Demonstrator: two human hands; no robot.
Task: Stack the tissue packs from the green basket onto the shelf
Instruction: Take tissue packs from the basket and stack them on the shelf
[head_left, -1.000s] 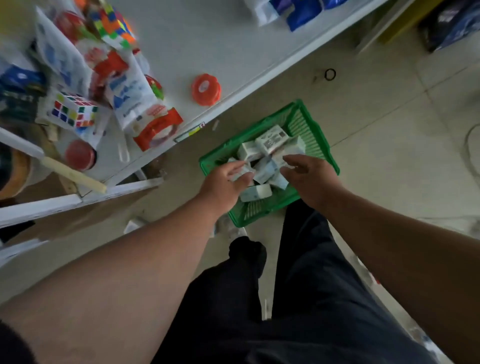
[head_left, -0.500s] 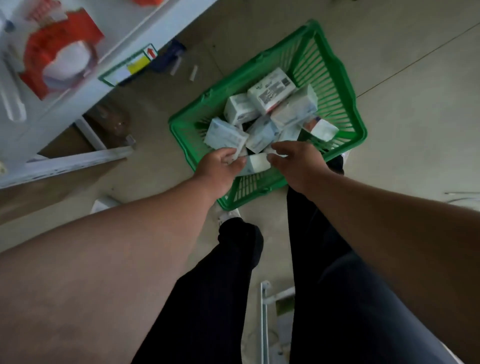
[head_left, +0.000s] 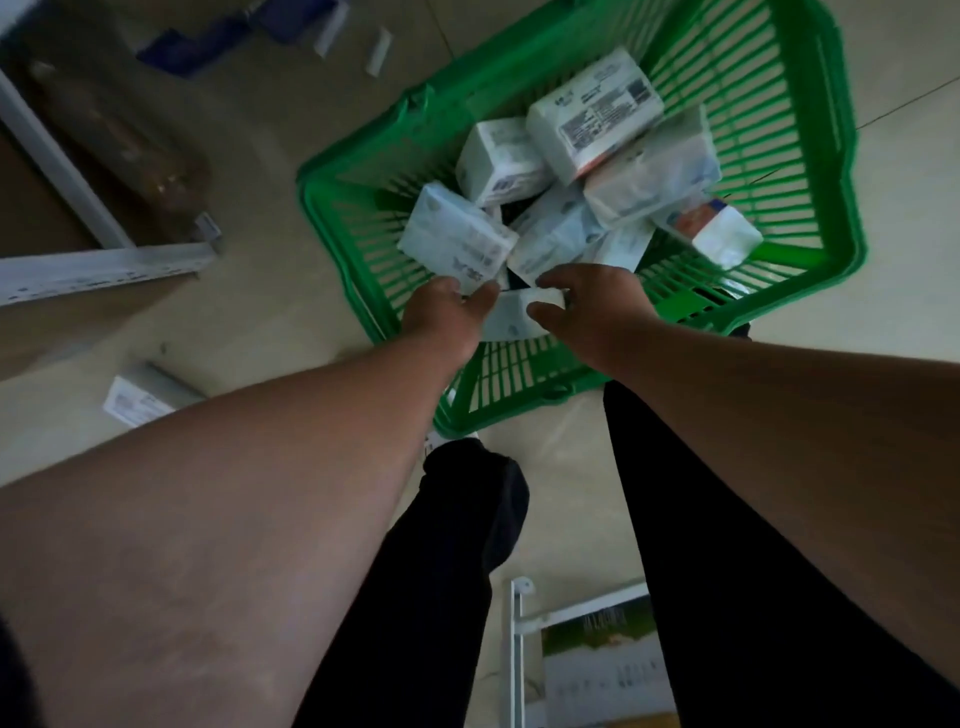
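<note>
— in the green basket (head_left: 810, 93) on the floor: what material?

— slatted plastic walls; soft, glossy film-wrapped rectangular tissue packs (head_left: 595, 122) heaped at angles.

— the hands?

— left hand (head_left: 447, 319) and right hand (head_left: 592, 312) grasp one white pack (head_left: 514, 314) by its ends, near the basket's closer wall.

— its long axis?

— roughly left to right across the view.
</note>
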